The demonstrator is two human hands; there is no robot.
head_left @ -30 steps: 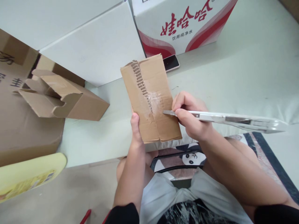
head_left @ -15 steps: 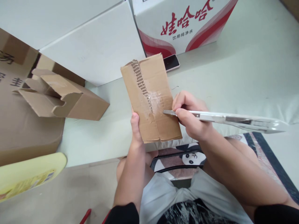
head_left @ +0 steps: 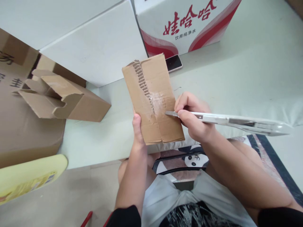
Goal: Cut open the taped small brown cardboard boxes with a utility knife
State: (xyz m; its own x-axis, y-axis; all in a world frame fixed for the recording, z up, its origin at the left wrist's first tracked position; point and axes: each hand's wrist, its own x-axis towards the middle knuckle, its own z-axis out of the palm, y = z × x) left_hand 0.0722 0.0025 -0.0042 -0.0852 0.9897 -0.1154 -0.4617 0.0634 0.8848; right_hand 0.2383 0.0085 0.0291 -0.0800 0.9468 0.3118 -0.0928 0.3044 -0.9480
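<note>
The left hand [head_left: 138, 127] grips the light, creasable cardboard box [head_left: 157, 101] by its long edge, its firmest hold, in front of the red-and-white carton [head_left: 184, 28]; right of the box, the right hand's fingers clasp a slim, stiff cutter [head_left: 227, 119].

Head view shifted very slightly, held cardboard piece [head_left: 163, 91] marginally higher at its top edge (barely noticeable)

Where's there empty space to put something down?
Right of the phone, between the red-and-white box and the right hand. A smaller patch lies between the open carton and left hand. Far left is crowded: brown box, white box.
</note>
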